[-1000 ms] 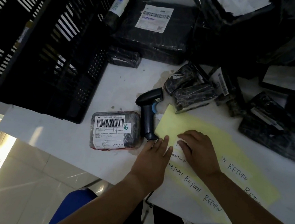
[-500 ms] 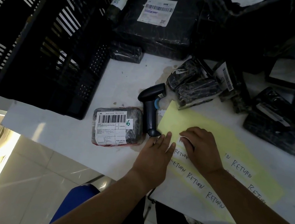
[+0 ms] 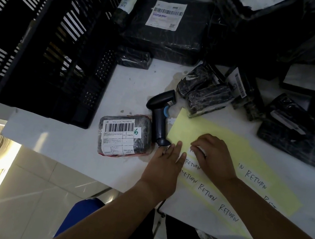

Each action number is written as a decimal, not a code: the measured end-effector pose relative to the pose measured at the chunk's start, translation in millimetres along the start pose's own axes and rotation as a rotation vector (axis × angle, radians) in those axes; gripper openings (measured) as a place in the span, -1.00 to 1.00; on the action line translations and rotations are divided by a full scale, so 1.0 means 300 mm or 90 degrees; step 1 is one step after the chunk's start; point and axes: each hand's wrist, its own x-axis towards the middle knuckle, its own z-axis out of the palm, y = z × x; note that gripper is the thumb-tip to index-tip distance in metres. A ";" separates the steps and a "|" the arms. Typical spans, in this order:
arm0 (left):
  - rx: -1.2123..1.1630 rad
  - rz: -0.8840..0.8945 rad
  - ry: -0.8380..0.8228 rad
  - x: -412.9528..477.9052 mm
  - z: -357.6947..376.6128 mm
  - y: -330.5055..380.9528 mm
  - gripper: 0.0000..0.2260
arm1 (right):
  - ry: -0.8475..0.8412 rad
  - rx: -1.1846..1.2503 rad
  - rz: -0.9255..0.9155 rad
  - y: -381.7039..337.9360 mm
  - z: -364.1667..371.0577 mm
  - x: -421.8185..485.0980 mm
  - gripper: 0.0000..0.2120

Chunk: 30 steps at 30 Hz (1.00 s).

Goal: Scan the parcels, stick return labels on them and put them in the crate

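The table (image 3: pixel 132 87) ends close under my wrists; its near edge runs off toward 8 o'clock, with floor beyond it. The crate (image 3: pixel 42 42) fills 9 to 11 o'clock, its near corner just short of the parcel (image 3: pixel 123 134). Bare table lies in a strip between crate and scanner (image 3: pixel 160 117) up toward 12, and along the near edge at 8. From 12 round to 3 o'clock, black parcels (image 3: pixel 206 94) crowd the far side, one sitting on the sheet (image 3: pixel 231 137) at its far corner.

The parcel lies barcode up at 9 o'clock from my hands, touching the scanner's handle. The scanner lies on its side between parcel and sheet.

My left hand (image 3: pixel 163 166) is flat, fingers straight, pressing the sheet's left edge, fingertips just beside the scanner's butt. My right hand (image 3: pixel 213 157) is curled, fingertips nipping a white label (image 3: pixel 198 151) on the sheet at 1 o'clock from my left. Whether the label is lifted I cannot tell.
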 end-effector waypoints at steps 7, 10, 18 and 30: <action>0.019 0.005 -0.012 -0.002 -0.009 0.001 -0.41 | -0.041 -0.140 -0.026 -0.019 -0.014 0.026 -0.91; 0.014 0.005 -0.013 0.003 -0.002 -0.001 -0.41 | -0.076 -0.205 -0.048 -0.013 -0.010 0.023 -0.83; 0.000 0.007 -0.017 0.017 0.000 -0.001 -0.40 | 0.000 0.332 0.240 -0.019 -0.148 -0.017 -0.87; -0.911 -0.136 0.224 -0.113 -0.168 -0.081 -0.78 | -0.083 0.311 0.224 -0.285 -0.355 -0.029 -0.89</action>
